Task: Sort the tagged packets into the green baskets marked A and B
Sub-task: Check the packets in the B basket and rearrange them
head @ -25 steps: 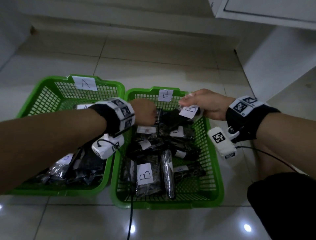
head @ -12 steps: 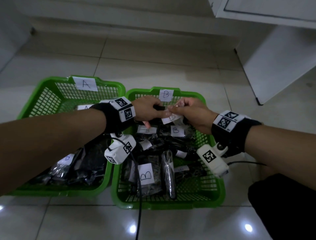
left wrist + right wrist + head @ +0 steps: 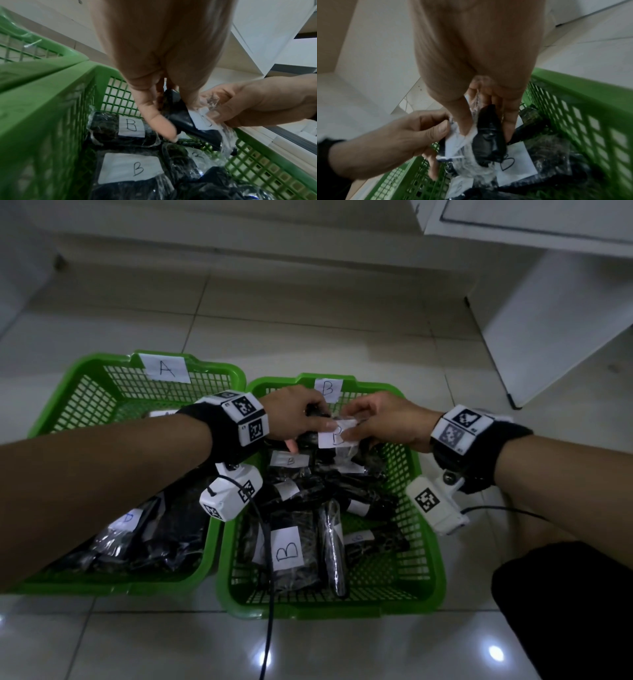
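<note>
Two green baskets stand side by side on the floor, basket A [image 3: 85, 378] on the left and basket B [image 3: 428, 529] on the right. Both hands meet over the far end of basket B on one clear packet [image 3: 334, 436] of black contents with a white tag. My left hand [image 3: 301, 419] pinches its left end [image 3: 180, 119]; my right hand [image 3: 380, 422] pinches its right side, thumb on the tag [image 3: 458, 142]. Several more black packets tagged B [image 3: 287, 549] [image 3: 130, 167] lie beneath in basket B. Black packets [image 3: 144, 539] also fill the near part of basket A.
White cabinets [image 3: 548, 320] stand at the back right. Pale floor tiles [image 3: 274, 320] surround the baskets. A black cable [image 3: 269, 611] from the left wrist camera hangs over basket B's near rim. A dark-clothed knee [image 3: 565, 611] is at the lower right.
My right hand carried the B-tagged packet leftwards over basket B. My left hand moved right to meet it, and now both hands hold the packet.
</note>
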`<action>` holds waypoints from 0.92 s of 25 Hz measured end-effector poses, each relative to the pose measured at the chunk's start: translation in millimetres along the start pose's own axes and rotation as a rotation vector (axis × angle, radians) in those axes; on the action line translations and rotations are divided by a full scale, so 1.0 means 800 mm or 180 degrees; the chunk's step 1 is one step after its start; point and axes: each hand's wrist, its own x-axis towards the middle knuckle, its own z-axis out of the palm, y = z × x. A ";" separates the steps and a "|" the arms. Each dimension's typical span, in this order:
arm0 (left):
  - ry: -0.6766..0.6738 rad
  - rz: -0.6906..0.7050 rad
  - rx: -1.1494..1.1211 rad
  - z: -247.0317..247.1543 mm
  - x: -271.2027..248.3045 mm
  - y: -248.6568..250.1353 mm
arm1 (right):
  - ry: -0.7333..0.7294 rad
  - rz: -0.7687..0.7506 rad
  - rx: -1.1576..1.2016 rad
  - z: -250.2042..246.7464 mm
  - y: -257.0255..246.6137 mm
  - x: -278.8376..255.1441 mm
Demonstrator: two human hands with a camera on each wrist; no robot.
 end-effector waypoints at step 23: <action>-0.0568 0.0402 0.1795 0.011 -0.003 -0.016 | 0.0771 -0.0938 -0.3908 0.012 -0.012 0.022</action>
